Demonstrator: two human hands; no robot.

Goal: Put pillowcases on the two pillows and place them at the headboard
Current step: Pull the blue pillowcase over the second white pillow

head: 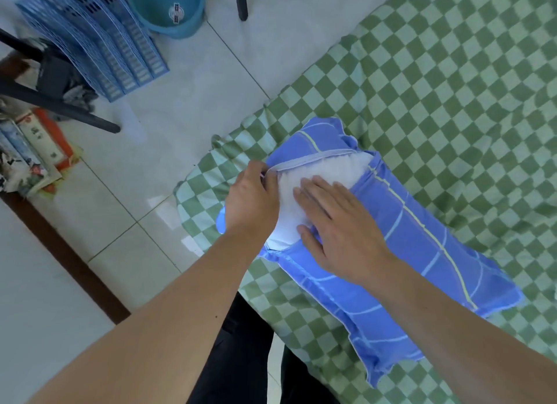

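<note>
A white pillow (328, 170) lies inside a blue pillowcase (401, 271) with pale grid lines, at the corner of the bed. The case's open end gapes and the white filling shows through it. My left hand (251, 198) pinches the edge of that opening at its near-left end. My right hand (337, 222) lies flat with straight fingers, pressing on the white pillow and the blue fabric beside the opening. Only this one pillow is in view.
The bed carries a green checked sheet (452, 87), rumpled at the right. On the tiled floor to the left stand blue plastic baskets (99, 41), a teal bucket (167, 7), black chair legs (60, 102) and a stack of books (33, 150). My dark trousers (241, 358) touch the bed edge.
</note>
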